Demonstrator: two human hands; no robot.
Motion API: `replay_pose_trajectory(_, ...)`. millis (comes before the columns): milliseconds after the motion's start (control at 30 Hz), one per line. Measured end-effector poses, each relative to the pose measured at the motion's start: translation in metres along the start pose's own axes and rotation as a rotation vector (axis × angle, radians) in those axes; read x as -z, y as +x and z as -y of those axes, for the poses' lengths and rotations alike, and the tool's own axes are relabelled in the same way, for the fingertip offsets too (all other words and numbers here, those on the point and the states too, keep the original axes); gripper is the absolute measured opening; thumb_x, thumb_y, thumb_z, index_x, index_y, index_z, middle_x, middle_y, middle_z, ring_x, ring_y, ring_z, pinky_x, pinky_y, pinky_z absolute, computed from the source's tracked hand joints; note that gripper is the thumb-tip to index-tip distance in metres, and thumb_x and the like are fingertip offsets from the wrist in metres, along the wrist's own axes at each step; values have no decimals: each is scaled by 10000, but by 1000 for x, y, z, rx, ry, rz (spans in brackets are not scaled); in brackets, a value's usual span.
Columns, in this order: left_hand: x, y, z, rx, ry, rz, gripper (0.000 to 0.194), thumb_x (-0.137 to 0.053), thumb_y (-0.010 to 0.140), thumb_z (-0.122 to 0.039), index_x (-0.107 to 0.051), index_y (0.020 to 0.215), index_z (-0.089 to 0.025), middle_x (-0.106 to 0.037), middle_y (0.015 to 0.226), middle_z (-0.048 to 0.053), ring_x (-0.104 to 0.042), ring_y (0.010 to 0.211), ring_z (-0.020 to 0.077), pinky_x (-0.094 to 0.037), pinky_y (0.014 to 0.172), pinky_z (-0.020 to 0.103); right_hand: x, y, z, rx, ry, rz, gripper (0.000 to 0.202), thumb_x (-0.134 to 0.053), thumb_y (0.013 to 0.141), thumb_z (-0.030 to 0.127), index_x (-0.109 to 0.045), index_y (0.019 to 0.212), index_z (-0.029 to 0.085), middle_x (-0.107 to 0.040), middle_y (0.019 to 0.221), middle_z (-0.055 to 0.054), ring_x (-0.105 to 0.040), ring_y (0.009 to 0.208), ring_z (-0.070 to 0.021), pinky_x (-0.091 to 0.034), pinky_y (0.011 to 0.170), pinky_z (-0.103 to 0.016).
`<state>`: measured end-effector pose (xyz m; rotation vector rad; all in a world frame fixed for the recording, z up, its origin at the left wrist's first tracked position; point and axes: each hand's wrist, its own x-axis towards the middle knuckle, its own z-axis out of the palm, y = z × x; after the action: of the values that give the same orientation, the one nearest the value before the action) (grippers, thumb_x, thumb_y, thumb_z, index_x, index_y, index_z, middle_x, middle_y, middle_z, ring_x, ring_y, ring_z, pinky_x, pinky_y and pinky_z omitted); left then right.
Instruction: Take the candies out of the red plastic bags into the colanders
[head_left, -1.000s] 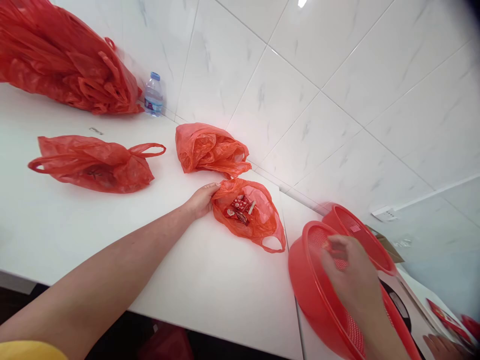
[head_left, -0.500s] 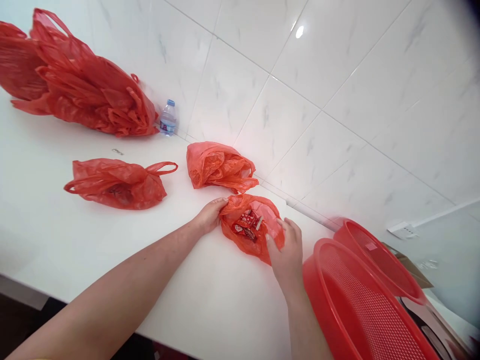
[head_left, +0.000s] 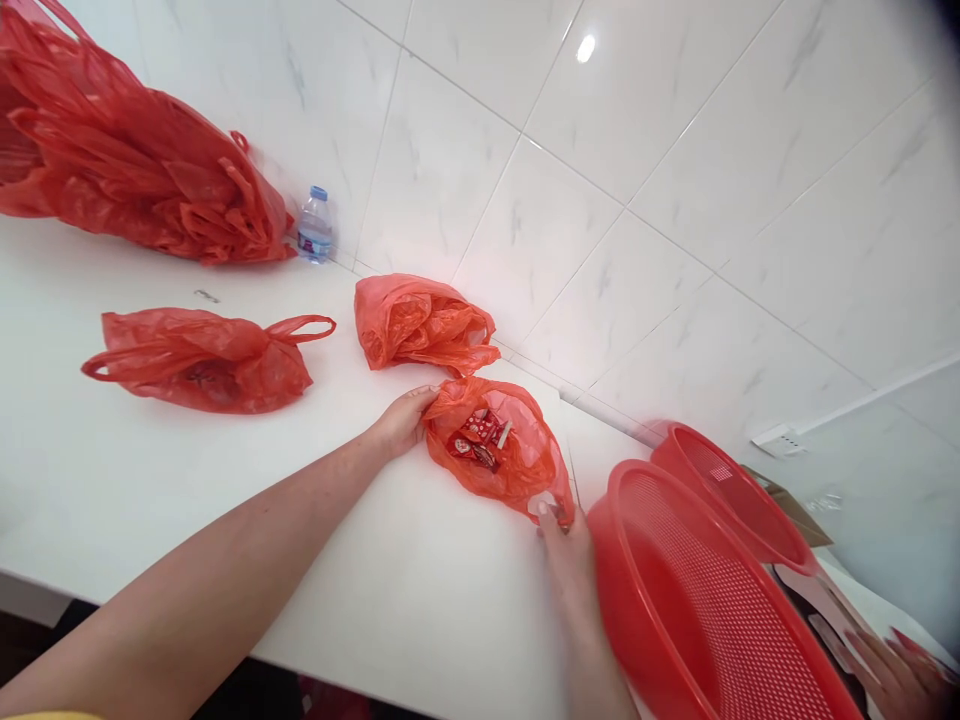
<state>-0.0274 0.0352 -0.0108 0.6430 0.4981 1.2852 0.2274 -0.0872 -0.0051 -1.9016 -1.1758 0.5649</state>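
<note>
A red plastic bag (head_left: 480, 480) lies open on the white table, stretched between my two hands. Small red-and-white wrapped packets (head_left: 482, 438) rest in the bottom of it. My left hand (head_left: 409, 420) pinches the bag's left rim, thumb and fingers closed on the film. At the near right edge my right hand (head_left: 566, 545) grips the bag's other side, with the thumb on top and most fingers hidden behind. Just beyond, against the wall, sits a second crumpled red bag (head_left: 424, 325). Left of my hands is another red bag (head_left: 202, 360) with its handles spread.
A big pile of red bags (head_left: 150, 180) and a small water bottle (head_left: 315, 228) stand along the tiled wall. Two red perforated baskets (head_left: 720, 580) are close on my right. Another person's hand (head_left: 896, 670) shows at the lower right.
My right hand has moved down to the bag's near right end and closed on it, and the bag's mouth is stretched wider. Another person's hand has appeared at lower right. The view has shifted slightly right.
</note>
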Motion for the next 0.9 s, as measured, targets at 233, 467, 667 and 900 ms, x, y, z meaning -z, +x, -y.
replay_pose_trajectory(233, -2, -5, -11, -18, -21, 53, 269, -669, 754, -328, -654, 960, -157, -700, 903, 79, -659, 845, 218, -517, 730, 316, 23, 6, 97, 314, 499, -151, 304, -606, 779, 444, -586, 883, 159, -664, 884, -58, -648, 757, -161, -532, 657, -286)
replay_pose_trajectory(467, -2, -7, -24, -78, -100, 126, 242, -596, 828, -369, -644, 986, -193, -684, 949, 55, -649, 834, 164, -519, 762, 295, 37, 6, 142, 480, 380, -378, 294, -595, 787, 450, -598, 902, 179, -636, 929, -46, -614, 868, -179, -519, 742, -311)
replay_pose_trajectory(667, -3, -11, -28, -99, -39, 208, 348, -556, 842, -451, -626, 1079, -206, -656, 1081, 83, -630, 948, 196, -504, 800, 306, 15, 8, 117, 590, 356, -339, 594, -645, 747, 395, -404, 1262, 226, -439, 1346, -100, -461, 1215, -225, -434, 972, -393)
replay_pose_trajectory(900, -3, -15, -32, -118, 158, 438, 690, -718, 691, -501, -465, 1294, -280, -445, 1410, 114, -437, 1273, 319, -386, 999, 475, -11, 18, 94, 511, 484, -176, 979, -728, 674, 372, -119, 1423, 213, -319, 1443, -153, -423, 1261, -263, -430, 989, -403)
